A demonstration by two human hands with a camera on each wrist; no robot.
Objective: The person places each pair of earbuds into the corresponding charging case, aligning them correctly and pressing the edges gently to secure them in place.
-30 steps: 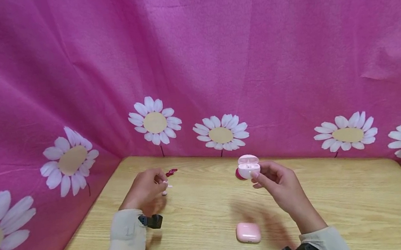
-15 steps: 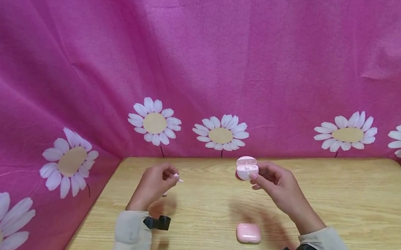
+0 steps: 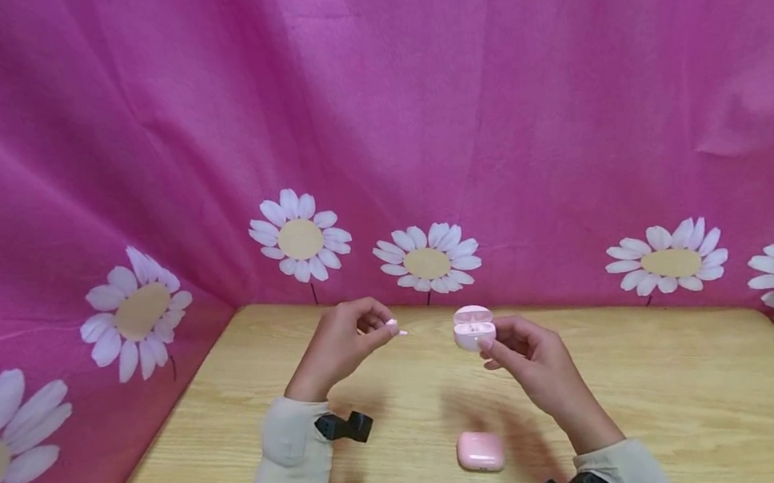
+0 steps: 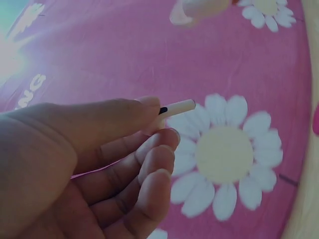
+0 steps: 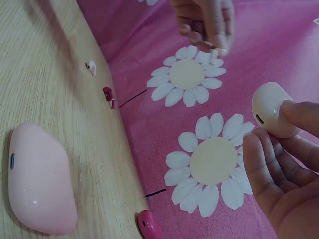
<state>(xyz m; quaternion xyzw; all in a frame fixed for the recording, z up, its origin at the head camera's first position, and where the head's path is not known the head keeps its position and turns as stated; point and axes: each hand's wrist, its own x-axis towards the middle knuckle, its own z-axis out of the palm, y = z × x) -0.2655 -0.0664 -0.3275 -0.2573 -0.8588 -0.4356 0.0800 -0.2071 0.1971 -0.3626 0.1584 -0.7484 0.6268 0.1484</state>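
Head cam: my L hand (image 3: 344,339) has a white earbud (image 3: 392,323) pinched btwn thumb & fingers, over the wood table (image 3: 631,397). My R hand (image 3: 536,368) grips the open pale-pink case (image 3: 473,329), lid up, cavity showing. Earbud is left of the case, near, not touching. Closed pink case (image 3: 480,451) sits on the table, closer to me. Daisy curtain (image 3: 521,96) behind.

L wrist cam: thumb on top, fingers curled under, stem pokes out past the tips, dark spot on it.

R wrist cam: thumb + fingers clamped on case, port slot visible. On table: loose white bud (image 5: 91,68), small red item (image 5: 108,94) near it, red rounded thing (image 5: 149,225) cut off at frame bottom.
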